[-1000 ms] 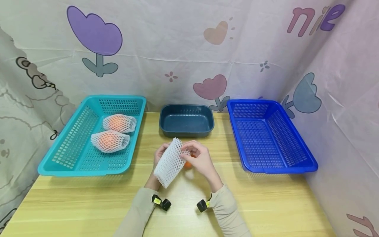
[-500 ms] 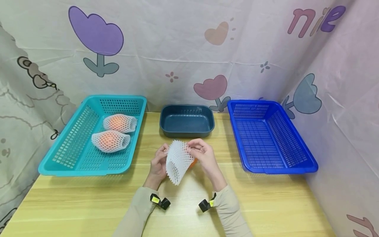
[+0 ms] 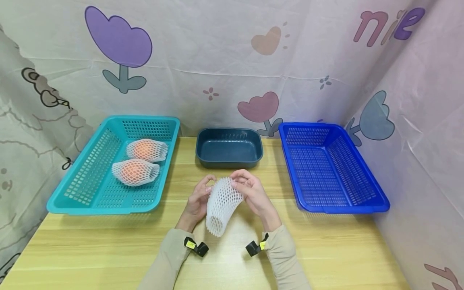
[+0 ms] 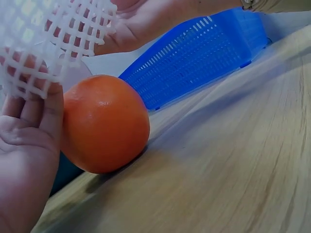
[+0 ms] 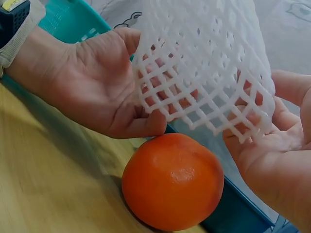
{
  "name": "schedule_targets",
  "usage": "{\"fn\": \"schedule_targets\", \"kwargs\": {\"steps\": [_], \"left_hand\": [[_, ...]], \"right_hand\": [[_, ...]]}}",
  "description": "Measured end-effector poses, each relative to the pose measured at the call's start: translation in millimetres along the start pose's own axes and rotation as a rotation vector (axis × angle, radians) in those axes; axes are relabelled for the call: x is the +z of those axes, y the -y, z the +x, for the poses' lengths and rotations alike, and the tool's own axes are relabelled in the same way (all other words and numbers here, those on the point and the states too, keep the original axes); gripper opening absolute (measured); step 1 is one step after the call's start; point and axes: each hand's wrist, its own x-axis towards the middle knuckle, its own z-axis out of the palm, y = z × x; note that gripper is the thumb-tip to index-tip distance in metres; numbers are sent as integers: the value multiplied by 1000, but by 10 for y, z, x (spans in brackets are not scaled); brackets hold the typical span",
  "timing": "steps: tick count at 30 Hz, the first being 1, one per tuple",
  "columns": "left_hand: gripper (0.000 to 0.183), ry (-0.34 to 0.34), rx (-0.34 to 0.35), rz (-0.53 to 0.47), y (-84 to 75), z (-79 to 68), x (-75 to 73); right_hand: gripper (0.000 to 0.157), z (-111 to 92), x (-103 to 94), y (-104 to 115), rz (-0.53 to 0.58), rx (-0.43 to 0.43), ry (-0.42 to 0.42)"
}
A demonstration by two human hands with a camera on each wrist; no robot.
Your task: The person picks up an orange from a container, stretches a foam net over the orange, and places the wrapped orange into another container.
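- The white foam net [image 3: 222, 207] is between the fingers of both hands, one end at the fingertips, the other end hanging from them towards the person.
- The left hand [image 3: 197, 201] pinches the left edge of this net with curled fingers.
- The right hand [image 3: 255, 196] pinches the right edge in the same manner.
- The bare orange [image 5: 172, 182] rests on the wooden table [image 3: 108, 253], just below the fingers and the net's mouth; whether a finger touches it, I cannot tell.
- The dark tray [image 3: 229, 151] stands a little beyond the fingers.
- The teal basket [image 3: 105, 210] is to the left of the fingers, well apart; two net-wrapped fruits [image 3: 134, 173] lie in it side by side.
- The blue basket [image 3: 313, 177] is well apart, to the right of the fingers.
- Behind all, far beyond the fingers, hangs a printed curtain [image 3: 203, 48].
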Motion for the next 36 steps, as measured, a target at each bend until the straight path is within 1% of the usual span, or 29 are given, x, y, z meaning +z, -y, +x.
{"fn": "schedule_targets", "kwargs": {"steps": [4, 8, 10, 13, 17, 20, 23, 26, 28, 31, 33, 36], "left_hand": [[52, 2, -20, 35, 17, 2, -18], [55, 1, -27, 69, 30, 3, -29], [56, -4, -29, 72, 33, 5, -26], [55, -17, -29, 80, 39, 7, -23], [47, -40, -36, 112, 50, 0, -29], [41, -54, -35, 136, 56, -12, -34], [38, -53, -30, 160, 59, -19, -34], [37, -51, -11, 175, 54, -18, -25], [32, -51, 13, 185, 46, -10, -15], [25, -75, 55, 171, 33, 4, -4], [22, -102, 78, 168, 30, 14, 0], [19, -155, 90, 166, 30, 27, 2]], "right_hand": [[26, 9, 1, -2, -5, -18, -8], [25, 12, 17, 14, -6, -9, -32], [25, 12, 24, 28, 23, -5, -39], [26, 8, 36, 61, 98, -9, -39], [29, 7, 54, 100, 185, -18, -28], [33, 14, 64, 111, 212, -17, -24], [36, 22, 72, 115, 223, -15, -23], [35, 30, 68, 115, 205, -6, -23], [32, 29, 55, 114, 164, 15, -25], [28, 15, 29, 125, 63, 88, -36], [30, 1, 10, 134, -8, 146, -25], [33, -13, -23, 138, -63, 204, 5]]}}
